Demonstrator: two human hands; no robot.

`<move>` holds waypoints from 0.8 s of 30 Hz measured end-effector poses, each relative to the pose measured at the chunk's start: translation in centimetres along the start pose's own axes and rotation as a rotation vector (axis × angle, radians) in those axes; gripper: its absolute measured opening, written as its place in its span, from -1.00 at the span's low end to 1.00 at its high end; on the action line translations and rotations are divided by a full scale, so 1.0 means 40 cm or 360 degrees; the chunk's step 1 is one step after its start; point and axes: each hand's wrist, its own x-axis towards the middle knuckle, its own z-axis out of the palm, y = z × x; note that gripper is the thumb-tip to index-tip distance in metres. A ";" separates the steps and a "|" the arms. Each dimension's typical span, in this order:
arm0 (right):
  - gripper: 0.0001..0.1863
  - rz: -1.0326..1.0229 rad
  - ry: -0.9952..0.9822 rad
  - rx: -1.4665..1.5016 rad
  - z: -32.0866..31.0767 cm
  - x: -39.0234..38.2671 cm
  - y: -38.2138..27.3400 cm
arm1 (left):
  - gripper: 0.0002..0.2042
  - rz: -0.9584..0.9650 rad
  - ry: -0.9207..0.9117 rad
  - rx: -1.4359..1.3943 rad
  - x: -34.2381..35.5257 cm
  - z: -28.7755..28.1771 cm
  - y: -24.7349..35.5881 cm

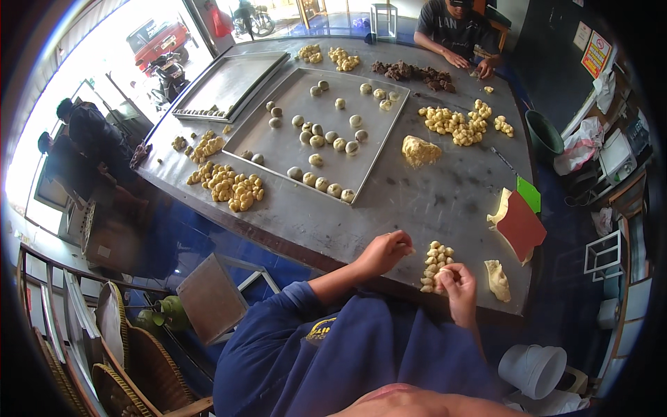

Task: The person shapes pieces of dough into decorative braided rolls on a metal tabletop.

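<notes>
Close to the table's near edge, my right hand point(461, 290) pinches a small pale dough piece at the lower right of a cluster of dough pieces point(435, 258). To the left of that cluster hovers my left hand point(386, 251), its fingers curled together. Whatever sits at its fingertips is too small to make out. Right of my right hand lies a flattened strip of dough point(497, 280). Beyond it a reddish-brown slab point(520, 226) leans with dough along its edges, beside a bright green flat piece point(529, 194).
A metal tray point(278, 156) holds many round dough balls; another tray point(233, 82) stands behind it. Yellow dough heaps point(229, 186), a large dough lump point(420, 150) and dark brown filling point(417, 74) lie on the metal table point(389, 201). A co-worker point(458, 35) sits across.
</notes>
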 end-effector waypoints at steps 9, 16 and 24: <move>-0.82 -0.0242 0.0515 -0.1665 -0.014 -0.022 0.006 | -0.71 -0.0080 0.0054 -0.0157 -0.019 -0.003 0.007; -0.75 -0.0815 0.0282 -0.1850 0.085 -0.010 -0.039 | -0.56 -0.0046 -0.0317 -0.0097 -0.011 0.020 0.030; -0.86 -0.0897 0.0111 -0.1759 0.098 0.019 -0.021 | -0.72 -0.0067 -0.0324 -0.0359 -0.021 0.032 0.062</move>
